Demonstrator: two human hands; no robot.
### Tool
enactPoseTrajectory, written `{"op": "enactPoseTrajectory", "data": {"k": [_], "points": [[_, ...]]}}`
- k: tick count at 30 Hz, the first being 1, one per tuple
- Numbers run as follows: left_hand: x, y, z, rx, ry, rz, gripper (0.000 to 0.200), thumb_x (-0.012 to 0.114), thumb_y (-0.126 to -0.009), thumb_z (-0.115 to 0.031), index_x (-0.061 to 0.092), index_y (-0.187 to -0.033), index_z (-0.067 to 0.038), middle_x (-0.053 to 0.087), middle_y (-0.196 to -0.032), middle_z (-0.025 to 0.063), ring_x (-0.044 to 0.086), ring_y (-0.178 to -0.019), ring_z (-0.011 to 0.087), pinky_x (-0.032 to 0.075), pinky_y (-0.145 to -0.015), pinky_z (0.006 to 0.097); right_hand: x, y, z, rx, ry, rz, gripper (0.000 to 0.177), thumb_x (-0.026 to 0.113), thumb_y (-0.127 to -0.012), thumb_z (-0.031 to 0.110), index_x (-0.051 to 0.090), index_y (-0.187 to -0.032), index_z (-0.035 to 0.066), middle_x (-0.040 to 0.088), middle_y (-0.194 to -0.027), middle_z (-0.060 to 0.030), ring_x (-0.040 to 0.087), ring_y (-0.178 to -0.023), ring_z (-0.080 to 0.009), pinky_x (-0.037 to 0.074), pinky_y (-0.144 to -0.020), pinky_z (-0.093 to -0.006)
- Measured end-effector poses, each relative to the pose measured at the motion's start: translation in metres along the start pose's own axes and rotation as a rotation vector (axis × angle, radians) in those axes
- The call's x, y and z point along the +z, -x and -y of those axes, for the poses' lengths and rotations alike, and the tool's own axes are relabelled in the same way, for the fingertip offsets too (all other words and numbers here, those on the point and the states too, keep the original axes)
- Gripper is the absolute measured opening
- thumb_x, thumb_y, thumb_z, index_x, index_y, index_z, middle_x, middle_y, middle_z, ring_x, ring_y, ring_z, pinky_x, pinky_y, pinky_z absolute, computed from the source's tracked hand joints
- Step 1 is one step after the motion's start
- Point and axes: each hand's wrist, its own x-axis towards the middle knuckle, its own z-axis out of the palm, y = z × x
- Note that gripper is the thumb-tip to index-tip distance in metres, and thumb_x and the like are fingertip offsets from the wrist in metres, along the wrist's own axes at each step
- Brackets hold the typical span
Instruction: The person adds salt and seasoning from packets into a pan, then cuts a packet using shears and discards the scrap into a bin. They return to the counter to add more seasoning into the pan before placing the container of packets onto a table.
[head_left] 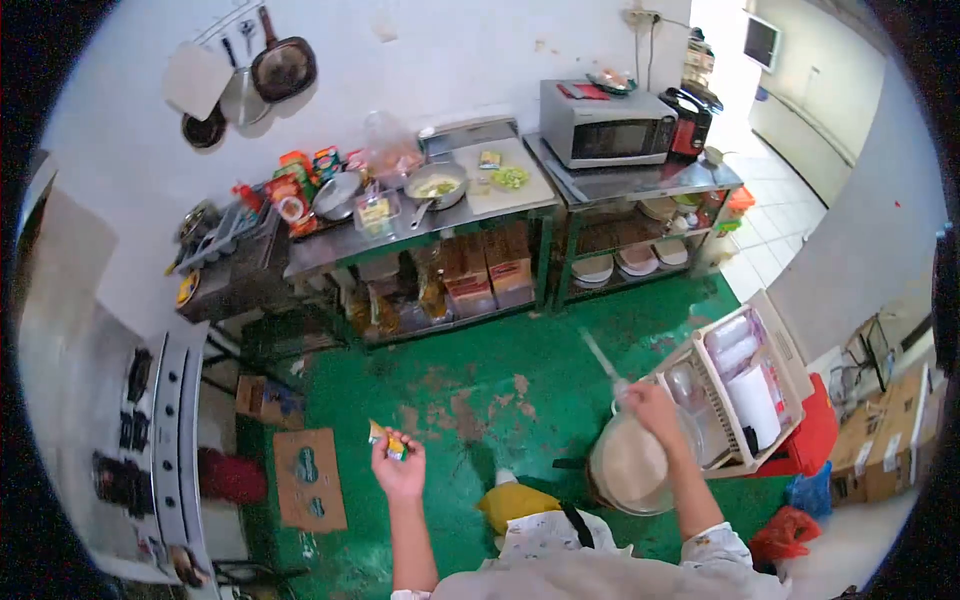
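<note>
My left hand (400,468) is closed around a small yellow packet (396,444) with coloured print, held up over the green floor. On the other side, my right hand (652,408) grips a long, thin, pale utensil (600,354). Its far end is smeared, so its exact kind cannot be made out. Just below that hand stands a round tub (632,468) with a pale, cream-coloured surface inside its rim. My right forearm covers part of its right side.
A cream plastic crate (712,385) holds a white roll and wrapped items beside the tub. Along the wall, a steel counter (400,235) carries a frying pan (436,186) and a cutting board (508,205). A microwave (608,125) tops another table. A stove (172,450) stands left.
</note>
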Motion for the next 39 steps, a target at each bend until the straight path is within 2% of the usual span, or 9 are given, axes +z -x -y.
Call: {"op": "enactPoseTrajectory", "data": {"k": [1, 4, 6, 11, 20, 25, 30, 33, 39], "points": [[0.015, -0.022, -0.001, -0.051, -0.021, 0.013, 0.012, 0.056, -0.082, -0.014, 0.055, -0.093, -0.008, 0.053, -0.079, 0.0027, 0.051, -0.073, 0.0162, 0.046, -0.067, 0.0298, -0.010, -0.010, 0.003, -0.005, 0.020, -0.116, 0.032, 0.060, -0.076, 0.032, 0.066, -0.092, 0.005, 0.064, -0.080, -0.0189, 0.063, -0.075, -0.0337, 0.049, -0.069, -0.0403], [0.056, -0.083, -0.005, -0.154, 0.082, 0.132, 0.012, 0.056, -0.082, -0.013, 0.055, -0.092, -0.007, 0.054, -0.080, 0.0038, 0.051, -0.073, 0.0166, 0.046, -0.068, 0.0307, -0.039, -0.059, 0.020, 0.128, 0.080, -0.128, 0.033, 0.062, -0.076, 0.031, 0.066, -0.094, 0.004, 0.064, -0.079, -0.0187, 0.063, -0.074, -0.0337, 0.048, -0.067, -0.0405], [0.090, -0.117, -0.008, -0.162, 0.085, 0.189, 0.012, 0.055, -0.083, -0.013, 0.055, -0.093, -0.007, 0.054, -0.080, 0.0046, 0.051, -0.074, 0.0170, 0.046, -0.069, 0.0315, -0.048, -0.108, 0.032, 0.008, 0.087, -0.344, 0.032, 0.063, -0.075, 0.032, 0.065, -0.087, 0.002, 0.063, -0.074, -0.0183, 0.061, -0.070, -0.0351, 0.047, -0.064, -0.0417], [0.159, -0.197, -0.020, -0.239, 0.080, 0.259, 0.010, 0.052, -0.083, -0.011, 0.055, -0.092, -0.007, 0.054, -0.081, 0.0047, 0.051, -0.074, 0.0178, 0.046, -0.070, 0.0322, -0.081, -0.241, 0.107, -0.087, 0.259, -0.553, 0.032, 0.065, -0.073, 0.032, 0.058, -0.073, 0.001, 0.060, -0.071, -0.0183, 0.058, -0.069, -0.0378, 0.045, -0.062, -0.0458], [0.259, -0.379, 0.001, -0.312, 0.036, 0.358, 0.011, 0.049, -0.085, -0.012, 0.055, -0.093, -0.008, 0.054, -0.084, 0.0046, 0.051, -0.077, 0.0174, 0.046, -0.071, 0.0322, -0.126, -0.519, 0.180, -0.053, 0.519, -0.794, 0.031, 0.063, -0.074, 0.029, 0.059, -0.075, -0.002, 0.062, -0.077, -0.0218, 0.062, -0.075, -0.0380, 0.050, -0.070, -0.0449], [0.330, -0.477, 0.038, -0.413, 0.047, 0.350, 0.012, 0.048, -0.086, -0.012, 0.055, -0.094, -0.008, 0.054, -0.086, 0.0045, 0.050, -0.078, 0.0169, 0.046, -0.071, 0.0316, -0.157, -0.637, 0.186, 0.102, 0.592, -0.772, 0.028, 0.065, -0.074, 0.028, 0.062, -0.077, 0.000, 0.064, -0.081, -0.0201, 0.063, -0.078, -0.0361, 0.050, -0.070, -0.0453], [0.381, -0.537, 0.080, -0.497, -0.005, 0.335, 0.014, 0.050, -0.085, -0.013, 0.056, -0.096, -0.008, 0.055, -0.087, 0.0041, 0.052, -0.079, 0.0172, 0.046, -0.071, 0.0317, -0.177, -0.726, 0.171, 0.098, 0.660, -0.747, 0.026, 0.066, -0.073, 0.026, 0.064, -0.081, 0.002, 0.064, -0.081, -0.0208, 0.063, -0.079, -0.0365, 0.051, -0.071, -0.0440], [0.395, -0.565, 0.108, -0.469, -0.027, 0.318, 0.014, 0.049, -0.086, -0.014, 0.056, -0.096, -0.008, 0.055, -0.086, 0.0043, 0.052, -0.079, 0.0174, 0.046, -0.072, 0.0321, -0.188, -0.779, 0.166, 0.171, 0.665, -0.730, 0.027, 0.066, -0.073, 0.028, 0.063, -0.079, 0.002, 0.064, -0.082, -0.0193, 0.062, -0.081, -0.0359, 0.051, -0.072, -0.0443], [0.405, -0.584, 0.164, -0.326, 0.016, 0.202, 0.014, 0.050, -0.086, -0.013, 0.055, -0.098, -0.008, 0.054, -0.085, 0.0038, 0.052, -0.079, 0.0169, 0.046, -0.070, 0.0311, -0.194, -0.871, 0.132, 0.030, 0.647, -0.688, 0.032, 0.067, -0.073, 0.032, 0.060, -0.078, 0.002, 0.063, -0.080, -0.0196, 0.061, -0.081, -0.0370, 0.050, -0.070, -0.0450]]}}
